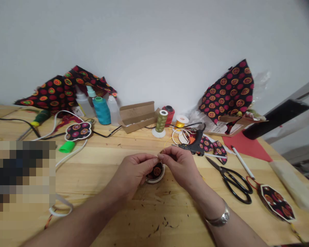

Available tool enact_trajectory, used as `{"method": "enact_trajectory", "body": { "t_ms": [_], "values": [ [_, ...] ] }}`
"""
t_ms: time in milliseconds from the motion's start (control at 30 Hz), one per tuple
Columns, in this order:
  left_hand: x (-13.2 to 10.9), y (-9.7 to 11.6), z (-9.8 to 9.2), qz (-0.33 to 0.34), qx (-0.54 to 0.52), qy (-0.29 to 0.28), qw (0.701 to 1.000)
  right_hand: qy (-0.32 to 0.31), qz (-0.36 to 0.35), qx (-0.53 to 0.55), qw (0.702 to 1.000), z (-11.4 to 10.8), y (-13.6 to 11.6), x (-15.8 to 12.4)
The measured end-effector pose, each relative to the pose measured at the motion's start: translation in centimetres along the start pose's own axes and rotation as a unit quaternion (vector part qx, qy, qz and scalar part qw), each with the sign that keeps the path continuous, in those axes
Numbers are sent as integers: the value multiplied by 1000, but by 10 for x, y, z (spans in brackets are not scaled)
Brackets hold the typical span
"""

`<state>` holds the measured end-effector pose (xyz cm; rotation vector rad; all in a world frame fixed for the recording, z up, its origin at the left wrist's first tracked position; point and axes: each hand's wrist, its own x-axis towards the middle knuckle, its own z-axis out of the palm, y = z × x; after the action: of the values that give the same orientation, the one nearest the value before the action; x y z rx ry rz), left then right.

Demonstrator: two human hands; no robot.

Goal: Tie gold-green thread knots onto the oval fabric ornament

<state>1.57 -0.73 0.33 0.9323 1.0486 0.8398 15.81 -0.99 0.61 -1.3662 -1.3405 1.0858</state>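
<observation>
A round piece (155,174) with dark patterned fabric and a pale rim is low in the centre, partly covered by my hands. My left hand (137,169) is closed around its left side, thumb and forefinger pinched at its upper edge. My right hand (179,164) meets it there, its thumb and forefinger pinched too; what lies between those fingertips is too small to make out. A silver bracelet is on my right wrist. Dark scraps lie on the wooden table (134,219) below the piece.
Black scissors (235,183), a white pen (243,162) and an octagonal fabric piece (277,203) lie right. Behind my hands are a glue gun (195,145), thread spools (161,121), a cardboard box (139,117) and bottles (114,110). A flower-shaped piece (78,131) and green object (67,147) lie left.
</observation>
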Motion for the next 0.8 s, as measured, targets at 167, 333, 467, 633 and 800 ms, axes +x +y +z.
{"method": "enact_trajectory", "body": {
  "t_ms": [167, 333, 467, 633, 800],
  "values": [
    [3, -2, -4, 21, -13, 43, 999, -28, -25, -59, 998, -3, -1, 0],
    [3, -1, -3, 27, 2, 58, 998, -30, -112, -213, 970, -10, 0, -3],
    [3, 2, -3, 35, -1, 70, 997, -19, -129, -278, 952, -19, 0, -2],
    [3, 0, -4, 32, 5, 63, 997, -22, -126, -304, 944, -28, 0, 3],
    [2, -2, -3, 22, 14, 40, 999, -13, -121, -117, 986, -16, 3, 4]
  ]
}}
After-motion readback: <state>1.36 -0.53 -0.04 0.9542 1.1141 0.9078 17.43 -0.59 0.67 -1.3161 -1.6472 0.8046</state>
